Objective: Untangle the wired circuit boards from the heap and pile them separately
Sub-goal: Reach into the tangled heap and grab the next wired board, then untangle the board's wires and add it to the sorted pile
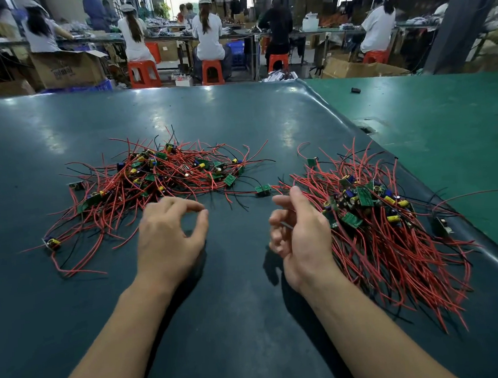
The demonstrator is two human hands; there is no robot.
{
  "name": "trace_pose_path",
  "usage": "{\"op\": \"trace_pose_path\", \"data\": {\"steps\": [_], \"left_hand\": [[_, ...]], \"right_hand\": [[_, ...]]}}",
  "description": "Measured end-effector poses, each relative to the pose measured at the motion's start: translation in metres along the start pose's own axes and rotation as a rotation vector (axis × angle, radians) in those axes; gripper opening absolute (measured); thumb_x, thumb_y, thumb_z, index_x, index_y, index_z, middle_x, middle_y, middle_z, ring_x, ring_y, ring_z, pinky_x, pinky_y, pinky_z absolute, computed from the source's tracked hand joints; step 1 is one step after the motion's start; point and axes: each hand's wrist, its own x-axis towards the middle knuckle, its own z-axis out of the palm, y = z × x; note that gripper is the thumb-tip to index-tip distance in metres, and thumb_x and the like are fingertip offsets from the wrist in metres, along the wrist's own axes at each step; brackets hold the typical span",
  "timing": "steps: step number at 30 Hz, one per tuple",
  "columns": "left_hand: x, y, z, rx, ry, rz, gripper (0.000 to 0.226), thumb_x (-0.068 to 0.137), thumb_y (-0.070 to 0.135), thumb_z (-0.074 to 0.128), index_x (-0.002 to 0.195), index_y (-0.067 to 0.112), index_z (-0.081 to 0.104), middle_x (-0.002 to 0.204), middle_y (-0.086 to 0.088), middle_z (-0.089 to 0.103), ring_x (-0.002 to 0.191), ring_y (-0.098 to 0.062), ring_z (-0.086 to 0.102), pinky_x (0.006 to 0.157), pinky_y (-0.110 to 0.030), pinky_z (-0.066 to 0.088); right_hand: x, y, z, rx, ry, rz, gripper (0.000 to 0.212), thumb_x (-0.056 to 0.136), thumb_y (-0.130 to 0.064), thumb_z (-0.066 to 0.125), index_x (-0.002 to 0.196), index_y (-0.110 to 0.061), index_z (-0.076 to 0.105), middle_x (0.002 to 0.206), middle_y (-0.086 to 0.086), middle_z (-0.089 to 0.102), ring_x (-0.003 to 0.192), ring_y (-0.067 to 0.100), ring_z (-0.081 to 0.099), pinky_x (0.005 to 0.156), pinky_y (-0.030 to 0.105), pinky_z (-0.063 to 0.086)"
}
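Tangled heap [163, 177] of small green circuit boards with red and black wires sits centre-left of frame on the dark mat [58, 129]. Sorted pile [372, 223] lies at right, wires combed roughly toward the lower right, boards bunched at its upper middle. One stray board [262, 189] lies between heap and pile, its wires trailing left toward the heap.

Left hand [168, 240] hovers just below the heap's near edge, thumb and index curled toward a pinch but apart, nothing in it. Right hand [301, 238] sits against the sorted pile's left edge, fingers loosely curled, half open; a thin grey streak shows at the fingers, and whether that is a held wire can't be told.

Risks, as judgement: heap wires loop through each other, so pulling one board likely drags neighbours and scatters the heap. The stray board's wires bridge toward the heap, so it may snag. The pile's left fringe is near the right hand; a careless sweep could remix it.
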Motion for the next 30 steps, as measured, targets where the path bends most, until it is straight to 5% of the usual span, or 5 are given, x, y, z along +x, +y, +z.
{"op": "trace_pose_path", "data": {"steps": [6,15,24,26,30], "left_hand": [[0.006,-0.023,-0.003,0.382,-0.172,-0.417,0.051,0.092,0.04,0.056,0.135,0.015,0.051,0.14,-0.016,0.047,0.13,-0.037,0.035,0.106,-0.049,0.031],[0.01,-0.026,0.001,0.332,-0.174,-0.338,0.046,0.094,0.025,0.054,0.139,0.019,0.051,0.143,-0.006,0.048,0.127,-0.034,0.039,0.102,-0.048,0.034],[0.013,-0.033,0.002,0.293,-0.024,-0.317,0.019,0.087,0.025,0.064,0.1,0.012,0.07,0.115,-0.015,0.061,0.112,-0.036,0.046,0.095,-0.044,0.037],[0.014,-0.035,-0.001,0.396,0.082,-0.434,0.044,0.084,0.035,0.064,0.122,0.015,0.057,0.137,-0.02,0.045,0.131,-0.038,0.032,0.108,-0.052,0.025],[0.013,-0.039,-0.005,0.439,-0.099,-0.737,0.081,0.09,0.044,0.051,0.152,0.013,0.01,0.149,-0.031,0.026,0.137,-0.045,0.023,0.111,-0.058,0.017]], "right_hand": [[0.0,-0.003,-0.001,-0.103,0.005,0.017,0.031,0.101,-0.032,0.049,0.085,-0.01,0.062,0.05,-0.001,0.053,0.035,0.01,0.038,0.036,0.016,0.026],[-0.004,-0.003,-0.001,-0.169,-0.056,0.018,0.026,0.101,-0.027,0.05,0.086,-0.01,0.061,0.053,0.0,0.054,0.037,0.01,0.038,0.038,0.018,0.026],[-0.005,-0.005,-0.001,-0.187,-0.059,0.031,0.025,0.101,-0.027,0.05,0.086,-0.01,0.061,0.052,0.0,0.052,0.038,0.011,0.036,0.038,0.018,0.024],[-0.005,-0.005,-0.001,-0.19,-0.058,0.027,0.024,0.101,-0.026,0.051,0.086,-0.01,0.061,0.053,0.0,0.053,0.039,0.011,0.037,0.038,0.018,0.024],[-0.005,-0.005,-0.003,-0.216,-0.058,0.019,0.022,0.101,-0.023,0.051,0.086,-0.01,0.061,0.053,-0.001,0.054,0.039,0.011,0.038,0.037,0.019,0.026]]}}
